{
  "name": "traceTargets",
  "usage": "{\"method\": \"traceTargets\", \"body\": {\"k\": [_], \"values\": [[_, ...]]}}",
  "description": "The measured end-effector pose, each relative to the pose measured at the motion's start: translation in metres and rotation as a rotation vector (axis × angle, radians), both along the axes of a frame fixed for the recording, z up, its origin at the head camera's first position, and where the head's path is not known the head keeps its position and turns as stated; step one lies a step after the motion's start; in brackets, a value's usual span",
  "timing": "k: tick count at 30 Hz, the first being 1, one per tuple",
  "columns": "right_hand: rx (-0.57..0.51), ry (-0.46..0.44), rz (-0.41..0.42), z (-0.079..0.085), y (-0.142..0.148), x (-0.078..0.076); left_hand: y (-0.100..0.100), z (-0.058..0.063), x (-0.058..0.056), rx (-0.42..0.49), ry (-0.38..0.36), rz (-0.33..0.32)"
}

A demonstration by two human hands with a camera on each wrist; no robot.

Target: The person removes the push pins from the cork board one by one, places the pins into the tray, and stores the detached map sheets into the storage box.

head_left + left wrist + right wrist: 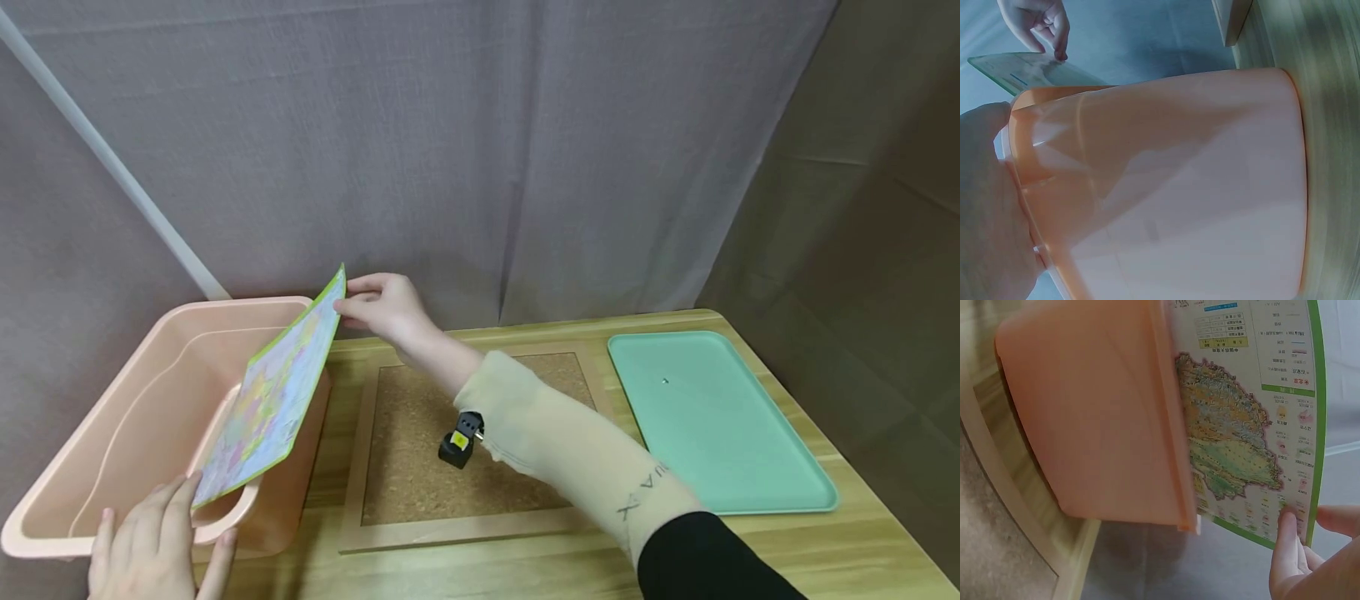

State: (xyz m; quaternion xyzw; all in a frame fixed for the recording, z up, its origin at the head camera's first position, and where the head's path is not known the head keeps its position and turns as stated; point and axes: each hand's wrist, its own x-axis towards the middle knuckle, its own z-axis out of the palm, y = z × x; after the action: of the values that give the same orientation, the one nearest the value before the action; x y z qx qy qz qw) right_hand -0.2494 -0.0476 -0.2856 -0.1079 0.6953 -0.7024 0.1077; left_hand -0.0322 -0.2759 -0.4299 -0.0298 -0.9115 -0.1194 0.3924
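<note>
A thin map sheet (281, 392) with a green border slants over the right side of a pink plastic bin (138, 358). Up at its far end, my right hand (386, 308) pinches the sheet's edge between thumb and fingers. The right wrist view shows the map's other printed face (1229, 425), with a coloured map and small tables, partly hidden behind the bin wall. My left hand (153, 537) lies at the bin's near rim with its fingers extended, the fingertips close to the map's lower corner. Whether they touch the sheet I cannot tell.
Right of the bin, a wood-framed cork board (420, 487) lies flat on the wooden table (442, 575), under my right forearm. A green tray (727, 417) with a tiny shiny object (664, 381) on it sits at the right. Grey curtain (450, 150) hangs behind.
</note>
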Motion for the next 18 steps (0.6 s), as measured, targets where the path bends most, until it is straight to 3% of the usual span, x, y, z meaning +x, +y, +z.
{"method": "traceTargets", "body": {"k": [8, 18], "values": [[0.220, 0.147, 0.000, -0.017, -0.014, 0.002, 0.000, 0.000, 0.001, -0.006, -0.015, 0.003], [0.246, 0.174, -0.012, -0.023, -0.024, 0.002, 0.002, -0.001, 0.000, 0.002, 0.011, 0.006]]}}
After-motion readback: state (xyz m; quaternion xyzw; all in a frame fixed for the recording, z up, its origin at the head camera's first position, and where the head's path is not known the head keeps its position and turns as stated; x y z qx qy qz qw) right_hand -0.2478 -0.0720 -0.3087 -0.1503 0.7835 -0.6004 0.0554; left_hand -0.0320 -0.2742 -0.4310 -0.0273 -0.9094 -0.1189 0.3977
